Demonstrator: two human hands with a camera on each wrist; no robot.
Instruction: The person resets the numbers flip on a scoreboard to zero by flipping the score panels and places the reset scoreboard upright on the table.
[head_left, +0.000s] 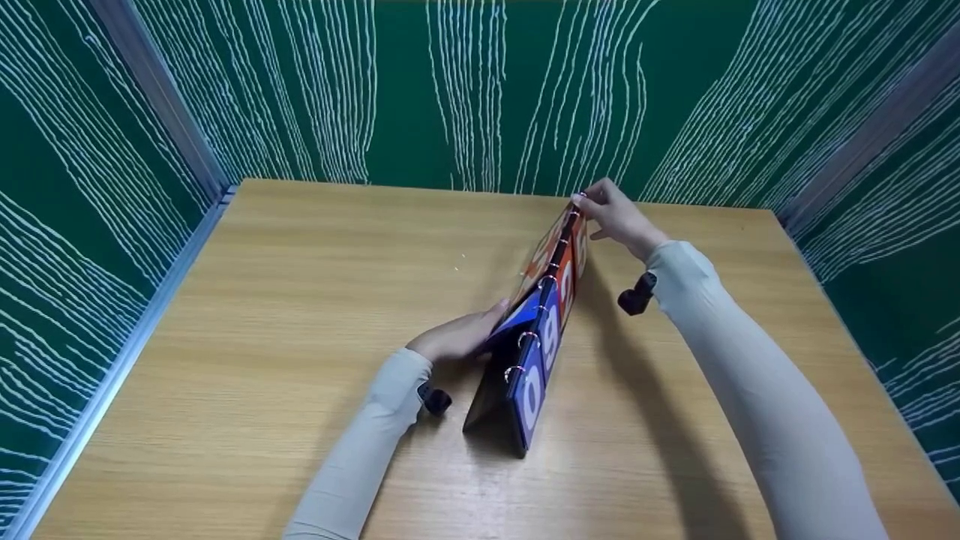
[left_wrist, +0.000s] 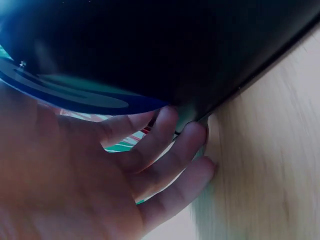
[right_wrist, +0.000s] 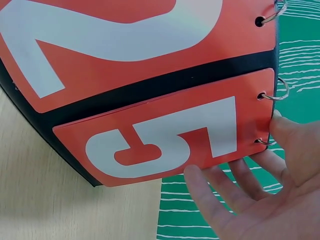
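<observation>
A tabletop flip scoreboard (head_left: 564,279) stands like a tent on the table, with red and blue number cards on metal rings along its top ridge. At its far end my right hand (head_left: 619,219) grips the top corner; in the right wrist view its fingers lie by a red card with a white 5 (right_wrist: 165,140). On the left side my left hand (head_left: 459,335) touches a blue card (head_left: 521,319) that stands away from the black board. From the left wrist view, the fingers (left_wrist: 170,165) are loosely extended under the card's edge; the thumb is hidden.
The wooden table (head_left: 315,300) carries the scoreboard. Green walls (head_left: 405,90) with white wavy lines enclose it at the back and sides. Black wrist cameras (head_left: 637,294) sit on both of the person's sleeves.
</observation>
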